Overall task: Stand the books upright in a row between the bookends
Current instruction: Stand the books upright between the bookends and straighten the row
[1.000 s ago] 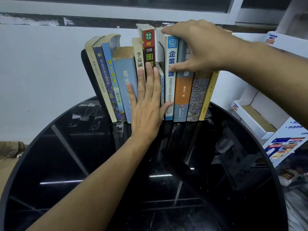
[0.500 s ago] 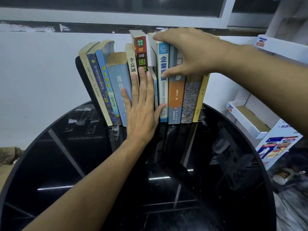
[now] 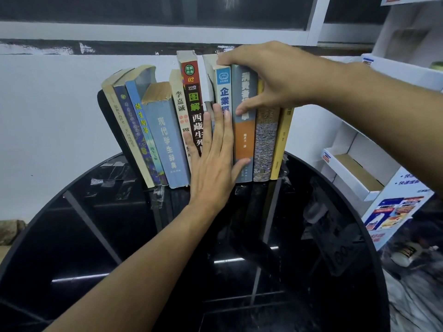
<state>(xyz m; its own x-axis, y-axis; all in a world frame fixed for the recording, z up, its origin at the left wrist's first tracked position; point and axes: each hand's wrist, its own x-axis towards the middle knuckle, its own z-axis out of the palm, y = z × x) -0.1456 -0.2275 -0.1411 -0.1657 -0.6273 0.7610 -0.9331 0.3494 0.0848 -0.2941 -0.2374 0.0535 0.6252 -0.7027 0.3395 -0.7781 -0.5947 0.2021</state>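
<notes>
A row of several books stands on a round black glass table (image 3: 100,236) against a white wall. The left books, such as the light-blue dictionary (image 3: 167,142), lean left against a black bookend (image 3: 105,111). My left hand (image 3: 213,161) presses flat with straight fingers on the spines in the middle, over a thin book and the red-and-black book (image 3: 194,101). My right hand (image 3: 266,75) grips the tops of the blue-and-white book (image 3: 224,87) and the grey-and-orange book (image 3: 244,137), thumb on the spine. A yellow book (image 3: 281,144) ends the row; the right bookend is hidden.
White cardboard boxes and shelves (image 3: 354,168) with printed packets stand to the right of the table. A window frame (image 3: 167,29) runs above the wall. Bits of clear tape (image 3: 110,183) stick to the table near the left books.
My left hand has slid a little to the right across the spines and now covers the thin book beside the red-and-black one. My right hand keeps its grip on the book tops.
</notes>
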